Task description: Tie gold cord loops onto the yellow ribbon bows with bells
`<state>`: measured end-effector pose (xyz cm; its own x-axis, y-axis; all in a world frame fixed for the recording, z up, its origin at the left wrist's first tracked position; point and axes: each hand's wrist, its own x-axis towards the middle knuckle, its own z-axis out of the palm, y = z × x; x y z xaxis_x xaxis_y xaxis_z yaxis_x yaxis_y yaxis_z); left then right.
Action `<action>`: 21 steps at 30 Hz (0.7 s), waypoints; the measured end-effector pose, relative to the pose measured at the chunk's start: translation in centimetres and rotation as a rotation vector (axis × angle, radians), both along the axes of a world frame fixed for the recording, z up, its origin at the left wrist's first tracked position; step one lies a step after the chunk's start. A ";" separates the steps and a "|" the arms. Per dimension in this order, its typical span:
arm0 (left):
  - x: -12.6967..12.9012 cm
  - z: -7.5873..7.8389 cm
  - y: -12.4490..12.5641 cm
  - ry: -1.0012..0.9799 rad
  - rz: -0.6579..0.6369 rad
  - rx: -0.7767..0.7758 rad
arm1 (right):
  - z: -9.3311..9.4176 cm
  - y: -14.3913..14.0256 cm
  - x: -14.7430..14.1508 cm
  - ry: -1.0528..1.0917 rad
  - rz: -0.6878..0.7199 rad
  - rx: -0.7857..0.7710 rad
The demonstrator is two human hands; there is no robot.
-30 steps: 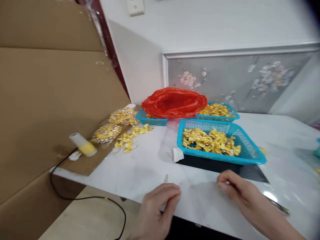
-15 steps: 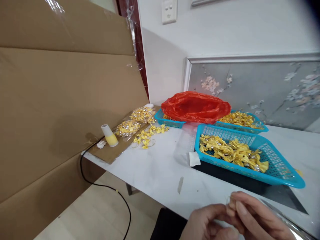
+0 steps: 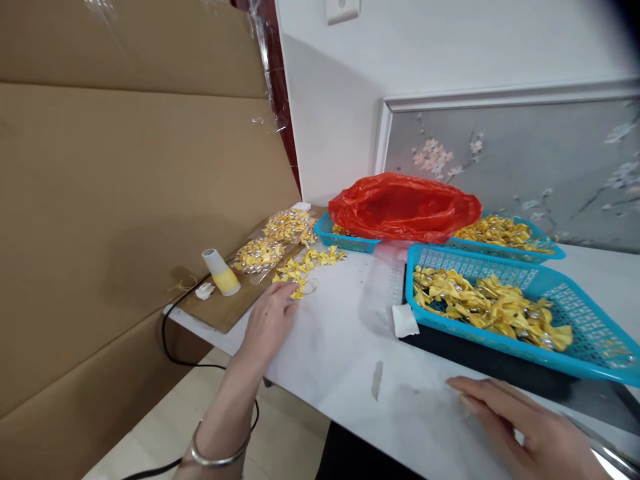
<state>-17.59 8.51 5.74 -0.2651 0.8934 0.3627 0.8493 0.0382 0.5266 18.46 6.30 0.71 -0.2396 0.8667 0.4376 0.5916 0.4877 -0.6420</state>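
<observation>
My left hand (image 3: 267,323) reaches out over the white table (image 3: 340,333), fingers apart, its fingertips touching the near edge of a loose pile of small yellow bows (image 3: 305,261). A metal bangle sits on that wrist. Low at the right, my right hand (image 3: 525,427) lies flat on the table near its front edge with the fingers extended and nothing visibly in it. A blue plastic basket (image 3: 575,333) full of yellow bows stands just beyond the right hand.
A red plastic bag (image 3: 405,207) covers a second blue basket (image 3: 345,241); a third basket (image 3: 505,233) holds more bows. Bagged bows (image 3: 260,253), a yellow-white glue gun (image 3: 220,273) on a cardboard piece, a black cord, and large cardboard sheets (image 3: 125,200) fill the left.
My hands were together near the front edge half a second ago. The left hand has since stretched out left and forward to the loose bows; the right has settled flat on the table.
</observation>
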 end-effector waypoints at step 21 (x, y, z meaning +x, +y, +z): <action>7.5 3.6 -4.3 -1.125 -0.493 -0.291 | 8.2 0.2 -4.4 0.387 0.124 -0.478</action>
<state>-10.04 4.17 9.31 0.0843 0.9938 -0.0729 -0.1050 0.0816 0.9911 14.04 6.48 8.92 -0.2529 0.9639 0.0837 0.2301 0.1440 -0.9625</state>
